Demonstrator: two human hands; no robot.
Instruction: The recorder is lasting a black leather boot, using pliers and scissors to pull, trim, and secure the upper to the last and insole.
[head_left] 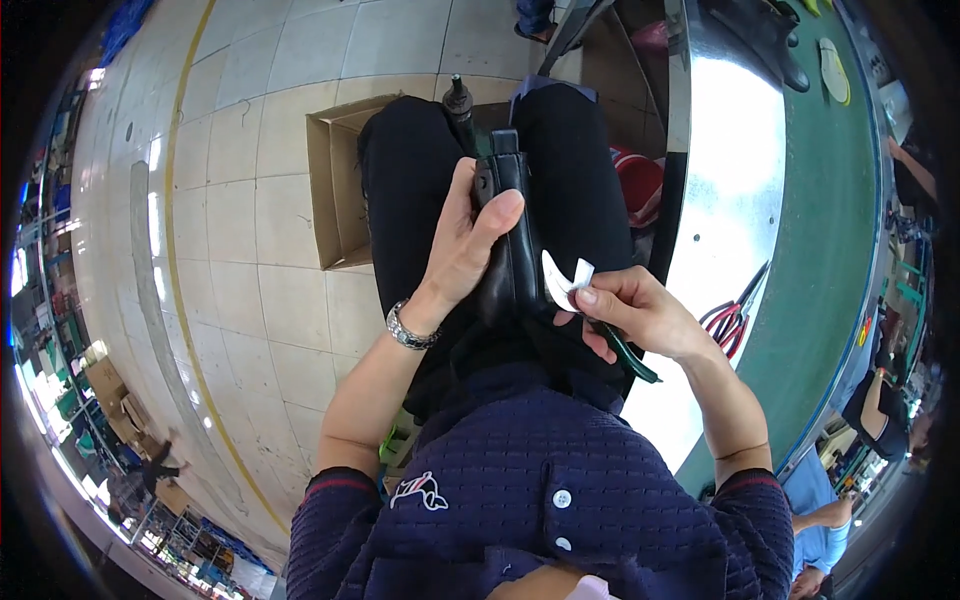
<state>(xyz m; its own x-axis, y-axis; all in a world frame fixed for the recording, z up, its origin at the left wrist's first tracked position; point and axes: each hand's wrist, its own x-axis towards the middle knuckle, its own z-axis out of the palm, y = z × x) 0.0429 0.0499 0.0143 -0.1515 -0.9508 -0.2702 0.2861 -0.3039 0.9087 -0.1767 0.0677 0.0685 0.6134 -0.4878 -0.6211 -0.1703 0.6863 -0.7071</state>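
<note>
A glossy black leather boot or shoe [517, 262] lies over my lap, with a tab standing up at its far end. My left hand [468, 232] is closed around it, thumb across the top. Close to its right side, my right hand [630, 308] grips a tool [627, 352] with a dark green handle. A pale, curved, pointed piece [556, 281] and a short white strip [583, 271] stick out at the fingers; whether both belong to the tool I cannot tell. The pointed piece is near the boot; contact is unclear.
Beyond my left hand, a dark post with a metal tip [458, 98] rises between my knees. An open cardboard box [326, 190] stands left. At right, a metal table edge [715, 215] holds red-handled tools [728, 322], beside a green belt [825, 210] with a pale insole [833, 72].
</note>
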